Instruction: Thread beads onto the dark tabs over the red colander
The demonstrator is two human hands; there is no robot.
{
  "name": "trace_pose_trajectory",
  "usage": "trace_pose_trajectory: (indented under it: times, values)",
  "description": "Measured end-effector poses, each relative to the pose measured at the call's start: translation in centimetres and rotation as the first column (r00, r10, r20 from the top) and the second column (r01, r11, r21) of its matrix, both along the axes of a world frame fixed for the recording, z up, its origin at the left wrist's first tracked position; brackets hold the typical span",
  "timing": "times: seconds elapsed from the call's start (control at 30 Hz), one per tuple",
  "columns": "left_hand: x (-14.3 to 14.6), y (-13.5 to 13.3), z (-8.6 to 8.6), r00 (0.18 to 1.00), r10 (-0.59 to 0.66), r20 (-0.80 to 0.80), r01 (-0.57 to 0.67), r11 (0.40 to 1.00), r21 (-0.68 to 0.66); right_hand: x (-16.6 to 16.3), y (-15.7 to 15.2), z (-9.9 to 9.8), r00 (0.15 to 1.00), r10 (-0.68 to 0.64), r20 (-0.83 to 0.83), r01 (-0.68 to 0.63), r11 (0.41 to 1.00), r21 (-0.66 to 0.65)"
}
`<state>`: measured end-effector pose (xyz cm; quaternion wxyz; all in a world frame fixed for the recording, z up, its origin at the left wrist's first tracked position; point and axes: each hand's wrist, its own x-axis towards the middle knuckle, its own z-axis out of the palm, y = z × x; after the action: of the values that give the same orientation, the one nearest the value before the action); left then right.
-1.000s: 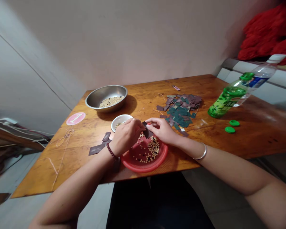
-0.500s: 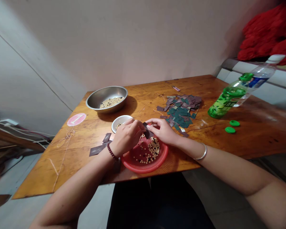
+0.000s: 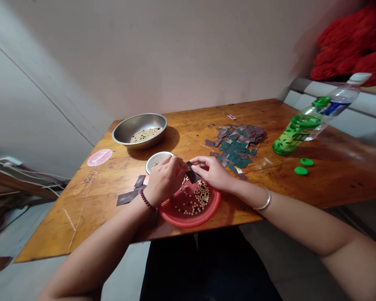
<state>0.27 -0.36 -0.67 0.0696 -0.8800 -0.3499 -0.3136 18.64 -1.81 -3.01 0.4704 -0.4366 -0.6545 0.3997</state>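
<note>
Over the red mesh basket (image 3: 188,223), both hands meet at its far rim. My right hand (image 3: 213,172) pinches a small dark flat piece (image 3: 193,175), which looks like sandpaper, between thumb and fingers. My left hand (image 3: 167,177) is closed, its fingertips pinched at the left edge of that piece; what they grip is hidden behind the knuckles. Pale and black beads (image 3: 202,193) lie scattered in the basket. Partly behind my left hand stands a small white bowl (image 3: 149,162) with a few beads inside.
A steel bowl (image 3: 125,136) of beads stands at the back left. Brown and green flat pieces (image 3: 238,148) are heaped behind the basket, and dark ones (image 3: 128,197) lie left. Two bottles, a green one (image 3: 297,131) and a clear one (image 3: 341,100), stand right, near green caps (image 3: 301,170).
The pinched dark piece has tilted slightly, and my left fingertips have shifted a little at its edge. The whole view has moved slightly.
</note>
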Motion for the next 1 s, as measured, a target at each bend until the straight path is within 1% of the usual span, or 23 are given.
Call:
trace_pose_trajectory:
  times: [0.07,0.23,0.33,0.47,0.67,0.83,1.0]
  values:
    - [-0.01,-0.02,0.06,1.000,-0.002,-0.011,0.002,1.000,0.005,-0.03,-0.03,0.05,1.000,0.006,-0.005,-0.006,1.000,-0.004]
    - [-0.06,-0.09,0.21,0.995,-0.071,-0.074,0.072,0.997,0.021,-0.06,0.06,-0.10,0.999,-0.029,-0.019,0.029,1.000,-0.003]
    - [-0.06,-0.09,0.18,0.997,-0.044,-0.057,0.045,0.999,-0.001,0.00,0.09,-0.23,0.999,-0.045,-0.021,0.045,0.999,-0.008]
    - [-0.01,-0.10,0.10,1.000,-0.002,-0.018,0.001,0.999,-0.041,0.07,0.05,-0.21,1.000,-0.028,-0.009,0.028,1.000,0.000]
    - [0.05,-0.15,0.20,0.999,-0.035,0.015,0.035,0.997,-0.063,0.04,-0.02,0.13,0.999,-0.049,-0.008,0.049,0.999,-0.023]
    - [0.07,0.00,0.25,0.999,-0.035,-0.021,0.033,0.996,-0.086,-0.03,0.05,-0.02,0.998,-0.061,-0.020,0.061,0.998,-0.018]
    - [-0.01,-0.17,0.43,0.997,-0.043,-0.071,0.038,0.996,-0.076,0.02,0.15,-0.12,0.998,-0.057,-0.037,0.057,0.998,-0.002]
